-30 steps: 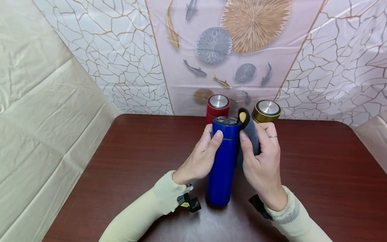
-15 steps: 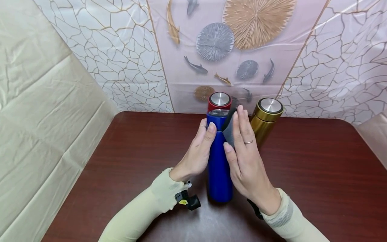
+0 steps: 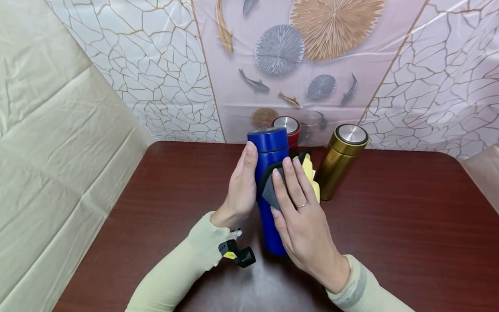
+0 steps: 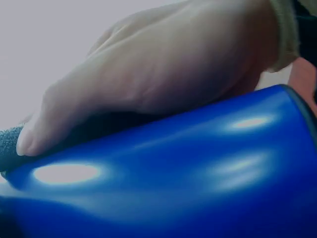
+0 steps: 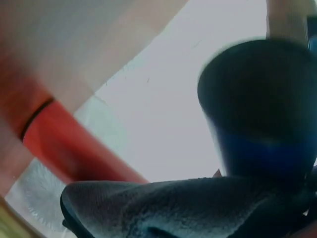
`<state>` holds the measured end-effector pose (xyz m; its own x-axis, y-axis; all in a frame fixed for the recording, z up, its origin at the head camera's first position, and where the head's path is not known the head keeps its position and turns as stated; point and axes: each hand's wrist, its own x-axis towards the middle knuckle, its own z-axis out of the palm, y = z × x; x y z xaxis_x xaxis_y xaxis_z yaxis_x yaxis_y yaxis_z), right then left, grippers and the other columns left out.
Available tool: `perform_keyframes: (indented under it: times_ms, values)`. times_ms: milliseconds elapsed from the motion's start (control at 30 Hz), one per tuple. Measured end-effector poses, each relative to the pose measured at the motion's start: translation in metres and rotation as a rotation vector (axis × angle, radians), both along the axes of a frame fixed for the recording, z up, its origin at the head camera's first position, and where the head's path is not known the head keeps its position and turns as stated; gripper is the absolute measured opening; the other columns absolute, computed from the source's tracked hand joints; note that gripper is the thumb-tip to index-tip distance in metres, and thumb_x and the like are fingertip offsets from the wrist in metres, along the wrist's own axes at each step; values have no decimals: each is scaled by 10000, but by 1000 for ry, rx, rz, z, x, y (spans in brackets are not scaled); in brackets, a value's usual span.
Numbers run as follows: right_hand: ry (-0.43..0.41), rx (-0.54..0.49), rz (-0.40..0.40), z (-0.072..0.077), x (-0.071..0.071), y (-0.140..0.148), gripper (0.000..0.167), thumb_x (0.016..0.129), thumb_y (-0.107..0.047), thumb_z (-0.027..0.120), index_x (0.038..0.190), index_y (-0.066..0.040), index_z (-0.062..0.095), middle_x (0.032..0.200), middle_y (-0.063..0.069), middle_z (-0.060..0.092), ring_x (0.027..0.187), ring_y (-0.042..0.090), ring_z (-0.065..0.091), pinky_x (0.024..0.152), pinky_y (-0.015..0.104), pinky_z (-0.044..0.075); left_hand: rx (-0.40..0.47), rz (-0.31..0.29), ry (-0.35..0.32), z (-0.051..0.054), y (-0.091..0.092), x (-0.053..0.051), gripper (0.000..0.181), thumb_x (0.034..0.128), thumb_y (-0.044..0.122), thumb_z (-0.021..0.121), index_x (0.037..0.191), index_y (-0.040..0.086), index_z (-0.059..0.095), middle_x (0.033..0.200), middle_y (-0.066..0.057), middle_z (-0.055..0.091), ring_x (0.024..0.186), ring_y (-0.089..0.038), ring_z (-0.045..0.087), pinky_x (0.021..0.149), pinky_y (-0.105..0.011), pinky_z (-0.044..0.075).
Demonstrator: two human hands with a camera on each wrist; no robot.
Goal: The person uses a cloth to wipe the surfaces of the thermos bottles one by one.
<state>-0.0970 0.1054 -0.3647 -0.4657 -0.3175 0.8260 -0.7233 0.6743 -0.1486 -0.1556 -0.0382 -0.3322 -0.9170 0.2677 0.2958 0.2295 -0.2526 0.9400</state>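
A blue insulated bottle (image 3: 267, 162) leans to the left in the head view. My left hand (image 3: 239, 186) grips its upper part from the left, thumb along the near side. Against the bottle's right side, my right hand (image 3: 302, 221) presses a grey cloth (image 3: 270, 193) with a black edge and a yellow reverse, its fingers straight. The left wrist view shows the right hand (image 4: 148, 69) along the blue bottle (image 4: 173, 163), with the cloth (image 4: 9, 146) by the thumb. In the right wrist view the bottle's dark round end (image 5: 262, 89) shows above the cloth (image 5: 163, 206).
A red bottle (image 3: 293, 130) stands behind the blue one, partly hidden. To the right is a gold bottle (image 3: 339, 167) with a silver-topped lid. All are at a dark brown table (image 3: 409, 225), backed by a patterned sheet (image 3: 163, 69).
The blue bottle has gone from upright to leaning left. My right hand has spread from pinching the cloth to pressing it with straight fingers, and has slid down and left on the bottle.
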Motion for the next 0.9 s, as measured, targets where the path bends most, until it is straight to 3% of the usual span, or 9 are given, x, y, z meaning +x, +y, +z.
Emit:
perform_keyframes:
  times_ms: [100, 233, 467, 900]
  values:
    - [-2, 18, 4, -3, 6, -4, 506, 1105, -261, 360, 1508, 35, 435, 1631, 228, 337, 1524, 447, 294, 1292, 414, 202, 32, 56, -75, 4, -4, 0, 771, 980, 757, 292, 1500, 200, 412, 1238, -104, 599, 1062, -200, 618, 910, -335, 529]
    - [-28, 37, 21, -9, 13, -7, 504, 1105, -267, 356, 1499, 33, 451, 1628, 222, 348, 1521, 444, 303, 1293, 381, 199, 79, 99, -149, 11, -10, -2, 647, 1042, 663, 256, 1420, 193, 488, 1095, -77, 642, 924, -221, 655, 785, -352, 566]
    - [-39, 120, 32, -23, 20, -8, 510, 1105, -282, 341, 1494, 24, 465, 1612, 234, 369, 1486, 481, 342, 1298, 355, 171, 137, 155, -118, 17, -22, -9, 576, 1074, 588, 219, 1380, 191, 504, 1053, -44, 651, 876, -208, 664, 744, -363, 572]
    - [-18, 211, 35, -26, 21, -11, 510, 1084, -265, 355, 1511, -6, 455, 1607, 225, 384, 1493, 465, 335, 1300, 425, 168, 207, 259, -147, 23, -38, -18, 639, 1050, 651, 212, 1350, 171, 508, 1005, -46, 637, 848, -211, 682, 753, -399, 598]
